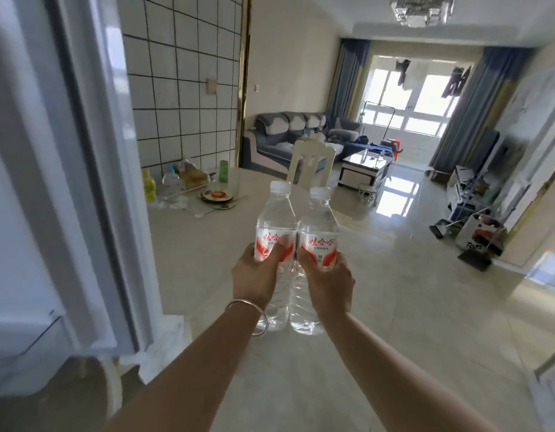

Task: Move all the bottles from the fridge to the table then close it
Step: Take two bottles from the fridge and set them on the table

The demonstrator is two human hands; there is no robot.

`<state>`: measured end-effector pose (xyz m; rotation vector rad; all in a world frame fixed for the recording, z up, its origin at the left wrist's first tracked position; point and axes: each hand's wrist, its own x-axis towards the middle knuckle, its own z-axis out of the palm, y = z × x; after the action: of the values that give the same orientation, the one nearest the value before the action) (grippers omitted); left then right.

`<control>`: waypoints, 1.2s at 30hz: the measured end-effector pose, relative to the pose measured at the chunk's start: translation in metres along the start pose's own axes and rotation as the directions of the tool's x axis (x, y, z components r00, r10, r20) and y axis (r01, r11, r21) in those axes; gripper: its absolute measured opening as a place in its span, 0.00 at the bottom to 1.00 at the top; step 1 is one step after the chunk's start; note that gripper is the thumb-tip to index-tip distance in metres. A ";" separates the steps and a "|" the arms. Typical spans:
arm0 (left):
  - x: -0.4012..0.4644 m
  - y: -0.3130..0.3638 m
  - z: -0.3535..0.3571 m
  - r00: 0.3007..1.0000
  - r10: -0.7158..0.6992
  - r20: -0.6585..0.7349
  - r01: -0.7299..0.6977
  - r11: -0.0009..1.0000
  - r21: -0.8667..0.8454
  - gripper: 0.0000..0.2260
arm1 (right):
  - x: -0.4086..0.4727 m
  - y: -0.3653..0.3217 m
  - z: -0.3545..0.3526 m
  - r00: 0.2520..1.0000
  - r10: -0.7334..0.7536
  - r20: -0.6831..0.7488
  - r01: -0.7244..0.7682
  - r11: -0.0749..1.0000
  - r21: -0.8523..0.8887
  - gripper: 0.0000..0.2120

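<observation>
While upright, touching, left bottle (275, 222) in left grip (257, 272), right bottle (318, 226) in right grip (327, 279).

We see two bare arms reaching out from the bottom. No sleeves cover them; they are bare all the way down to where they leave our sight. The left hand (257, 275) and the right hand (327, 280) wear no gloves and no rings that we can see. Just behind the left hand, around the wrist, sits a thin round silver metal bangle (249, 318). It is smooth and shiny, and it hangs loose, with one side dropping below the wrist. Behind the right hand, the wrist has nothing on it. We see the backs of both hands, and the left thumb shows a short, plain nail.
</observation>
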<state>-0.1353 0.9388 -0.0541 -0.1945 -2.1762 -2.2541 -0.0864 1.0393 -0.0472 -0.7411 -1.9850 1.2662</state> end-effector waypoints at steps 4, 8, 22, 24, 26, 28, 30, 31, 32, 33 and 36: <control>0.087 -0.002 0.021 1.000 0.012 -0.014 -0.012 1.000 -0.003 0.31 | 0.078 -0.004 0.050 1.000 -0.008 0.014 0.008 0.999 0.033 0.23; 0.162 -0.020 0.030 0.997 -0.001 -0.071 0.002 1.000 0.019 0.28 | 0.142 0.004 0.104 0.995 -0.004 0.096 0.000 0.999 0.043 0.21; 0.405 -0.084 0.011 0.887 -0.090 -0.453 0.108 0.994 0.013 0.32 | 0.330 0.013 0.330 0.797 -0.140 0.587 0.060 0.986 0.154 0.18; 0.429 -0.089 0.002 0.863 -0.089 -0.497 0.110 0.994 0.012 0.28 | 0.345 0.011 0.362 0.752 -0.147 0.643 0.061 0.986 0.154 0.17; 0.450 -0.101 -0.011 0.847 -0.106 -0.521 0.124 0.992 0.000 0.26 | 0.352 0.012 0.393 0.704 -0.148 0.694 0.060 0.987 0.150 0.17; 0.470 -0.116 -0.027 0.844 -0.119 -0.522 0.128 0.992 -0.019 0.31 | 0.357 0.015 0.423 0.665 -0.145 0.733 0.072 0.989 0.130 0.18; 0.490 -0.134 -0.047 0.831 -0.148 -0.536 0.159 0.987 -0.027 0.37 | 0.363 0.014 0.454 0.625 -0.137 0.769 0.087 0.991 0.106 0.20; 0.500 -0.139 -0.057 0.820 -0.160 -0.549 0.177 0.984 -0.023 0.38 | 0.365 0.014 0.470 0.602 -0.131 0.788 0.092 0.991 0.094 0.20; 0.510 -0.143 -0.068 0.811 -0.166 -0.561 0.189 0.982 -0.018 0.38 | 0.367 0.013 0.487 0.581 -0.123 0.804 0.095 0.992 0.083 0.21; 0.521 -0.148 -0.078 0.799 -0.173 -0.576 0.199 0.980 -0.019 0.38 | 0.369 0.012 0.504 0.561 -0.113 0.820 0.096 0.993 0.071 0.21; 0.554 -0.170 -0.110 0.775 -0.180 -0.605 0.212 0.977 -0.019 0.39 | 0.375 0.010 0.557 0.488 -0.094 0.868 0.125 0.991 0.037 0.22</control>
<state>-0.7100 0.8823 -0.1767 0.6973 -1.9469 -1.9509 -0.7504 1.0192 -0.1457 0.1373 -2.7821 1.7337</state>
